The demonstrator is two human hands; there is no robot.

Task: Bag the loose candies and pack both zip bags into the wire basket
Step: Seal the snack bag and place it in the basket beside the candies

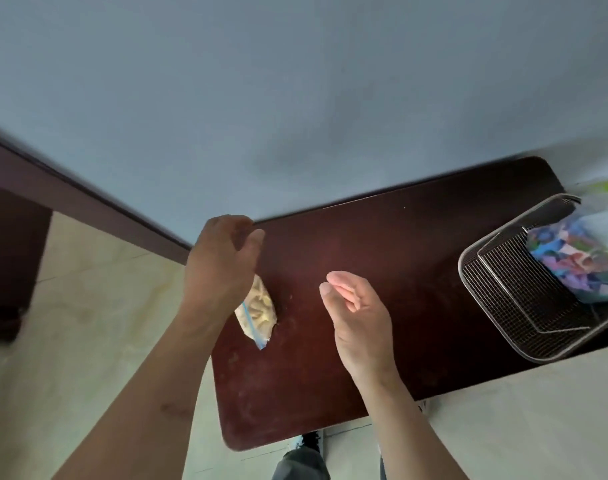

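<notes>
One zip bag of colourful candies (579, 261) is already packed in the wire basket (514, 306) at three o'clock, while the pale-candy zip bag (257, 313), unpacked, is seen on the tabletop (382, 237) under the loosely curled, apparently empty left hand (219, 265); nothing is held by the half-open right hand (358, 313)

home: wooden table (382, 271), tiled floor (98, 306)
</notes>
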